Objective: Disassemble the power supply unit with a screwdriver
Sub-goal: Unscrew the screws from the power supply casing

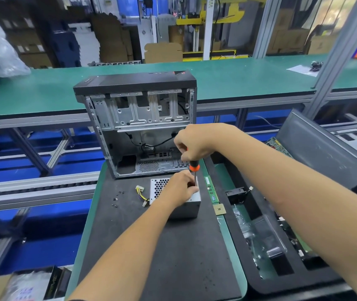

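Observation:
The grey power supply unit (189,206) lies on the black mat (162,246), its honeycomb grille facing up. My left hand (178,189) rests on its top and pinches the screwdriver's metal shaft near the tip. Above it, my right hand (191,143) grips the black-and-orange handle of the screwdriver (194,167), which stands upright over the unit's right edge. The tip is hidden behind my left fingers. A bundle of yellow and black cables (142,193) trails from the unit's left side.
An opened computer case (136,118) stands just behind the unit. Several small black screws (117,198) lie on the mat to the left. A green memory stick (212,190), a processor chip (220,209) and a black fan (236,194) sit to the right, beside a tray of parts (271,246).

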Tool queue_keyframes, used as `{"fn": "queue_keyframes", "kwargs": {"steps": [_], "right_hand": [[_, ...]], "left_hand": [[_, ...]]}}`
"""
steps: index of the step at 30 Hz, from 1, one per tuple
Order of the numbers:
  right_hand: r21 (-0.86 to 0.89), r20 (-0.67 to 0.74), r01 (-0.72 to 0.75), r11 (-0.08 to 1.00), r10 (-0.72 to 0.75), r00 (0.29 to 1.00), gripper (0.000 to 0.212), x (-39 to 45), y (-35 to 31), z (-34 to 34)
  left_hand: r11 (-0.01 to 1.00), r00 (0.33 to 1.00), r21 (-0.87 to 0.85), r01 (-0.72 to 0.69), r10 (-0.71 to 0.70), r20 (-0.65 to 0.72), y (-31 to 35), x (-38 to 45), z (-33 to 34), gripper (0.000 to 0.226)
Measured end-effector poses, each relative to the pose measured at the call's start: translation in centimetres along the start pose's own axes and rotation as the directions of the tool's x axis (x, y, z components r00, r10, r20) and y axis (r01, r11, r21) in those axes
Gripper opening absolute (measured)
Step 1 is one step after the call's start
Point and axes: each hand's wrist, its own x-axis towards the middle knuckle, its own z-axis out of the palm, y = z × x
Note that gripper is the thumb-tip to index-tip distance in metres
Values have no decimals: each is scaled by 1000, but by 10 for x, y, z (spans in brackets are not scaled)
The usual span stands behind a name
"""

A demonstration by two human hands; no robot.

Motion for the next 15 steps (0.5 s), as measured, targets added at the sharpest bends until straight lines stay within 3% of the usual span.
{"fn": "queue_keyframes", "kwargs": {"steps": [3, 5, 10, 13, 15], "right_hand": [[-120, 38, 28, 992, -23, 999, 7, -4, 0, 3], [-182, 41, 34, 983, -27, 999, 13, -6, -3, 6], [30, -63, 68, 997, -66, 996, 25, -7, 5, 2], [8, -136, -55, 998, 55, 989, 51, -2, -1, 12], [-30, -187, -158, 987, 150, 971, 58, 3, -6, 13]], "left_hand": [[1000, 1000, 9, -9, 9, 15, 2, 0, 0, 14], [1000, 1000, 0, 2, -2, 12, 3, 0, 1, 12], [998, 999, -44, 38, -37, 18, 4, 1, 0, 10], [998, 999, -49, 33, -33, 9, 5, -1, 0, 7], [998, 999, -59, 37, -37, -1, 6, -2, -1, 6]]}}
